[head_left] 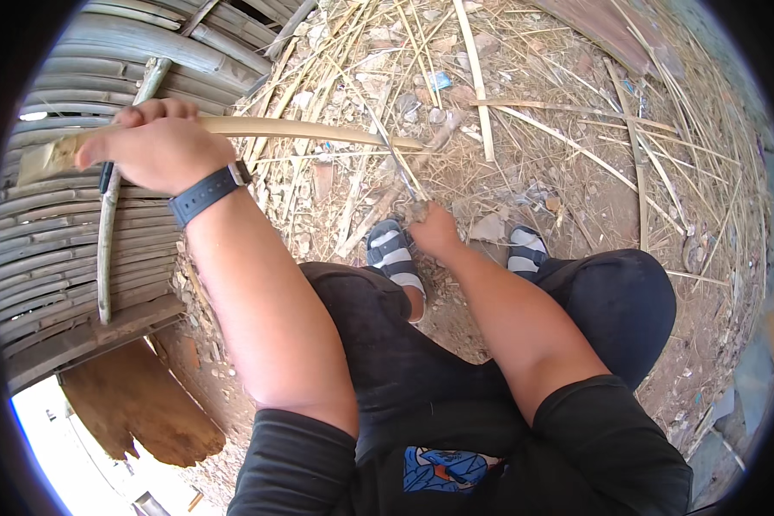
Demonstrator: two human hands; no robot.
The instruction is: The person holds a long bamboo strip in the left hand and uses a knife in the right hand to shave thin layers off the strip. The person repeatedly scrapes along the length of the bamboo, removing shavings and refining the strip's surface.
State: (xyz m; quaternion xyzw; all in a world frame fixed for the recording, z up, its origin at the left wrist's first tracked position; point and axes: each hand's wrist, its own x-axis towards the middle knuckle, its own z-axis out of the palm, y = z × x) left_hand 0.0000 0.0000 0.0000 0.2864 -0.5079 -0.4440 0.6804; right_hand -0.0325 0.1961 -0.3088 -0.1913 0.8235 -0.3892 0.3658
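- Two grips are in use: the left grip [165, 148] is clamped over the strip [297, 128], and the right grip [437, 232] is a fist round what looks like a knife [397, 163].
- The strip is held up beside the wall [69, 245], at the left edge of the ground [456, 322]; its other end reaches inward, ahead of the left sandal [389, 248].
- The knife seems to meet the strip near that inner end; I cannot tell whether the edge bites.
- For clean work, I would hold the strip firm, lay the blade at a shallow angle along the grain and press evenly; too steep, it could dig in or split the fibres.
- The right fist is near the left sandal, so strokes would best be aimed clear of the foot.
- The strip is pale yellow, long, flat and smooth-looking, broader at the left; its bow may be partly the lens.
- Brown soil, rough stones and straw-like slivers cover the ground, with stiffer, straight slats [476, 77].
- The wall is rounded, greyish poles in close rows.
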